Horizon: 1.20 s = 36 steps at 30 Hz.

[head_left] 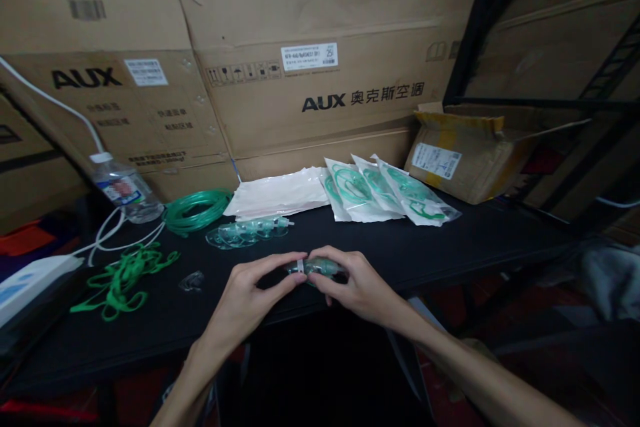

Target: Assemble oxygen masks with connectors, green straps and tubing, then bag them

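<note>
Both hands meet at the near edge of the black table, sharing one clear green mask. The left hand has its fingers curled in, thumb and forefinger pinched on the mask's white connector end. The right hand closes over the mask's body from the other side, fingers wrapped on top and thumb beneath, so most of the mask is hidden.

Just beyond the hands lies a short row of loose masks, touching each other. Behind them a stack of flat white bags rests, and to its right four sealed packs fan out, overlapping, each with green tubing and a mask inside. An open carton stands at the back right; what it holds cannot be seen.

To the left lie a tubing coil, a tangle of green straps, and a tilted water bottle with little water in it.
</note>
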Tool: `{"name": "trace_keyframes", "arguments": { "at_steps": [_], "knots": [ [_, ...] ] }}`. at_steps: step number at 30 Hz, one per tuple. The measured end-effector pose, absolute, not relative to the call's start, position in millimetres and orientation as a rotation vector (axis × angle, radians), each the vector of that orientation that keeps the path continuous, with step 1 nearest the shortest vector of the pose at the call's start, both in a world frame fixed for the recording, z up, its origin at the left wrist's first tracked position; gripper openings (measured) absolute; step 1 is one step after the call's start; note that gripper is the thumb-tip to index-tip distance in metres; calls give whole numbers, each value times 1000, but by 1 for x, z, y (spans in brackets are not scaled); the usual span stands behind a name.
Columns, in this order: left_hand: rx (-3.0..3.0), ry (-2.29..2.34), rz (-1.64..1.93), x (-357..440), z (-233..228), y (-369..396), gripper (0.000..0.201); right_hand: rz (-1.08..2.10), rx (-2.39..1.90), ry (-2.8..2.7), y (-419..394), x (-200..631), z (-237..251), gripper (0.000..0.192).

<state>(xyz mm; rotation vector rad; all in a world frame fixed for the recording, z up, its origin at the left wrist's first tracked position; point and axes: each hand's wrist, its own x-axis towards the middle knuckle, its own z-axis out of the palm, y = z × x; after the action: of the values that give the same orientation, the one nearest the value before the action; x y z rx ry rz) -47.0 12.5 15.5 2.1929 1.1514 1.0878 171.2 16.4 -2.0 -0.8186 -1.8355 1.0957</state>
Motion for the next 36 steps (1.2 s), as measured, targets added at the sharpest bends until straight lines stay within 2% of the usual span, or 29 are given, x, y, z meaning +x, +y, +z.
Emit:
{"name": "trace_keyframes", "arguments": {
  "at_steps": [5,15,21,25,31,36],
  "knots": [
    [2178,1122,1066,-47,16,13,30,954,-885,-1906,13,172,4,16],
    [2310,1086,1149,-46,14,10,28,873,-916,-1936,15,169,5,16],
    [1844,967,1239,-56,10,13,35,848,-942,-1984,14,172,4,17],
    [1602,883,1249,-64,9,18,32,870,-804,-2062,13,177,3,17],
    [1575,987,1154,-56,15,16,31,867,-609,-2126,13,180,4,20],
    [1647,1023,1122,-51,17,17,28,893,-613,-2152,13,180,4,21]
  ]
}}
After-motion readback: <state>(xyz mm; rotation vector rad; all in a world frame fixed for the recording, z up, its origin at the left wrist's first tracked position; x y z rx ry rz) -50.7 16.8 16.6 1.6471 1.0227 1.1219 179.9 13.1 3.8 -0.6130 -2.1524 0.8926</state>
